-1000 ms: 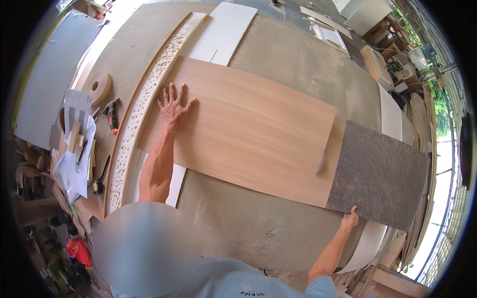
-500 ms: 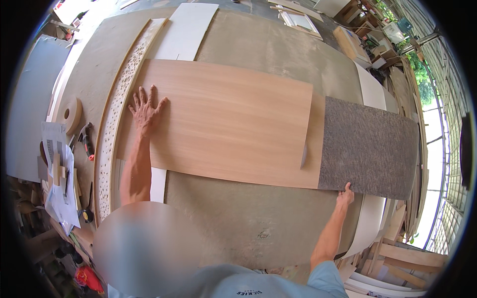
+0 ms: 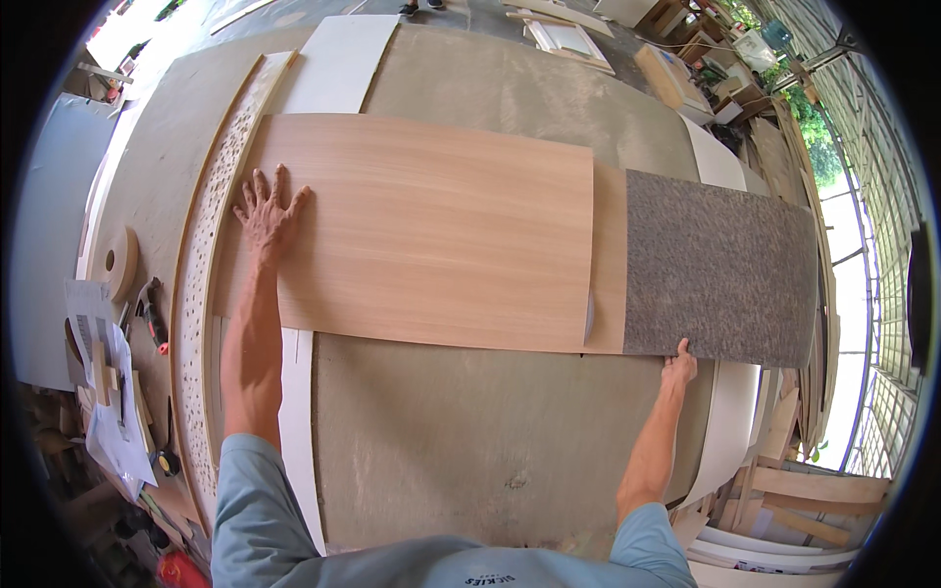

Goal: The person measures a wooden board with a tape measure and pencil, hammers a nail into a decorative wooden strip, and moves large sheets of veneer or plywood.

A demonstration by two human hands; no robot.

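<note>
A wood-grain laminate sheet (image 3: 431,235) lies across the worktable, its left end close to a long speckled strip with wooden edges (image 3: 213,216). My left hand (image 3: 265,220) rests palm down near that end, fingers spread. Past the sheet's right edge shows a narrow wood-coloured band, then a dark grey-brown mottled sheet (image 3: 720,269). My right hand (image 3: 679,365) grips the near edge of the mottled sheet, index finger on top; its other fingers are curled and partly hidden. A small pale curl (image 3: 589,318) shows at the wood-grain sheet's right edge.
White boards (image 3: 338,64) lie under the sheets on the brownish table (image 3: 470,431). At the left are a tape roll (image 3: 120,263), a hammer (image 3: 154,316), papers (image 3: 116,421) and a tape measure (image 3: 169,463). Timber offcuts (image 3: 818,485) are stacked at the lower right. Someone's feet (image 3: 421,6) show at the far edge.
The view has shifted, so the table and sheets sit further left in it. Both hands keep their places on the sheets. The wood-coloured band between them looks slightly wider.
</note>
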